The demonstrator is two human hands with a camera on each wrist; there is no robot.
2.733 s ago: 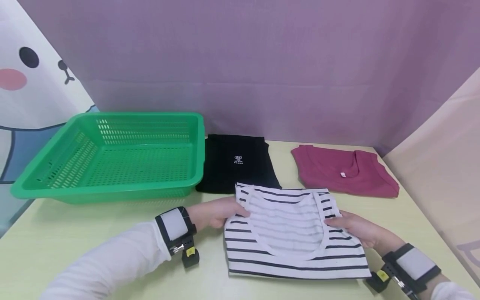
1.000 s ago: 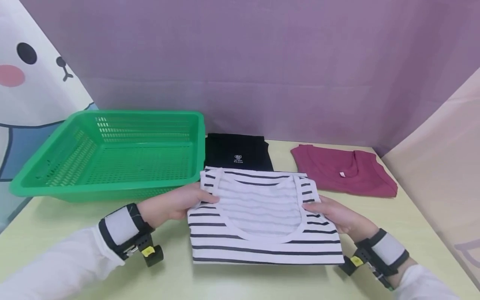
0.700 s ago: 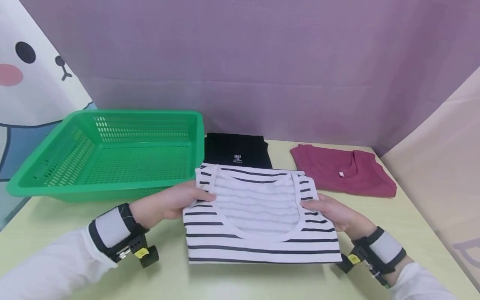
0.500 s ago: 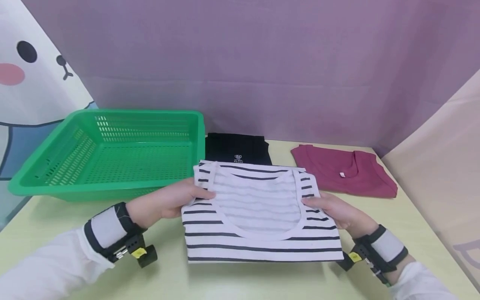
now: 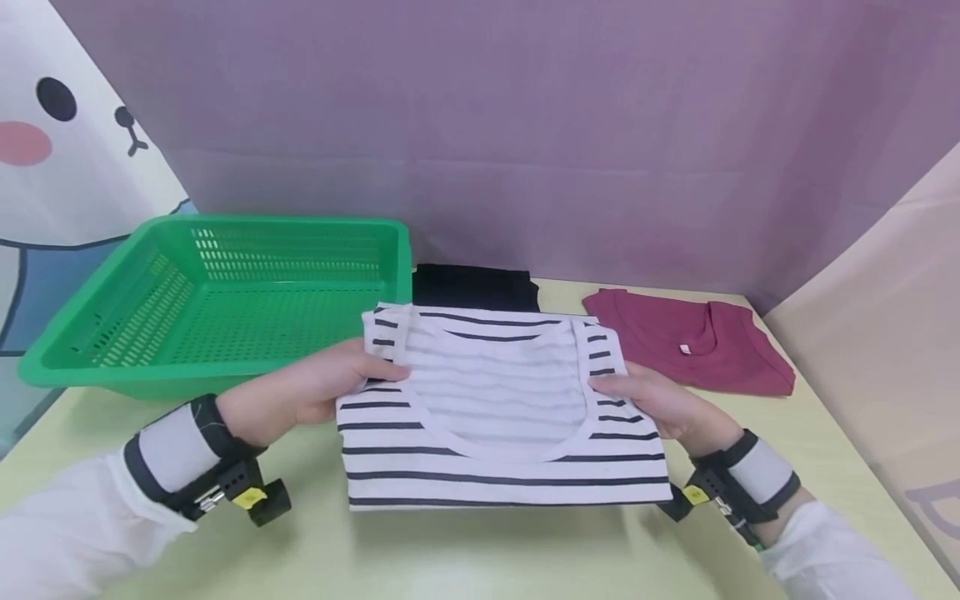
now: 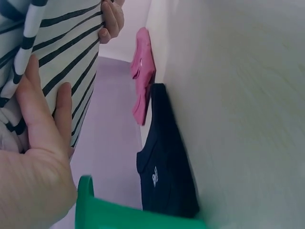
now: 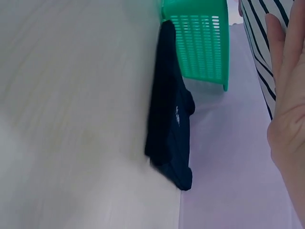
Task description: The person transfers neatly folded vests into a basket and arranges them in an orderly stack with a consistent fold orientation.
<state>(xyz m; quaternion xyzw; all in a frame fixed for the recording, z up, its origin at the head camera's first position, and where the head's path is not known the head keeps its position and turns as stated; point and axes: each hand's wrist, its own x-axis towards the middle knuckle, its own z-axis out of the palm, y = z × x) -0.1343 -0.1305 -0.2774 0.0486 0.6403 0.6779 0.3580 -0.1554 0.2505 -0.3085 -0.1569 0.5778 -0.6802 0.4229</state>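
A folded white shirt with black stripes (image 5: pixel 495 467) hangs above the table, its wide round neckline facing up. My left hand (image 5: pixel 330 379) grips its left side, thumb on top near the neckline and fingers beneath. On the opposite side my right hand (image 5: pixel 667 400) pinches it the same way. From below, the left wrist view shows the fingers (image 6: pixel 43 114) under the striped cloth. In the right wrist view, part of my right hand (image 7: pixel 290 90) lies against the shirt's underside. The shirt's far edge overlaps a folded black garment (image 5: pixel 472 287) in the head view.
A green plastic basket (image 5: pixel 217 367) with slotted walls stands at the back left, beside my left forearm. Near the back right edge of the pale table (image 5: pixel 495 567) lies a folded maroon top (image 5: pixel 675 333). A purple cloth (image 5: pixel 480 125) hangs behind the table.
Both hands have carried the striped shirt up off the table, leftward and farther back. It now covers more of the black garment. The basket and maroon top have stayed in place.
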